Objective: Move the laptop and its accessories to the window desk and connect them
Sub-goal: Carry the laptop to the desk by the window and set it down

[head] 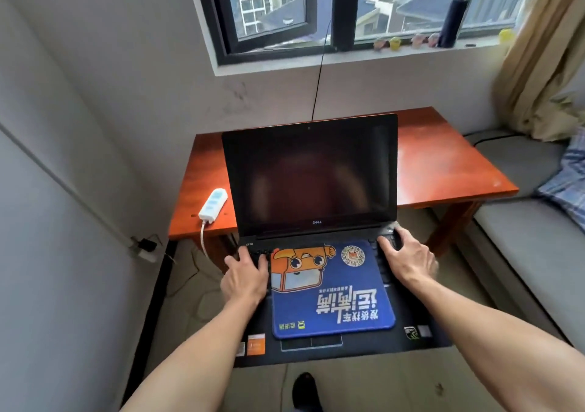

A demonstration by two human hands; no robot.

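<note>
Blue mouse pad point(332, 288) lies on the open Dell laptop point(310, 174) so both travel together; my left hand point(245, 277) and right hand point(408, 258) grip its sides before the wooden desk point(443, 158).

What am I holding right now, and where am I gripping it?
The Dell laptop: left hand grips the base's left edge, right hand its right edge.
</note>
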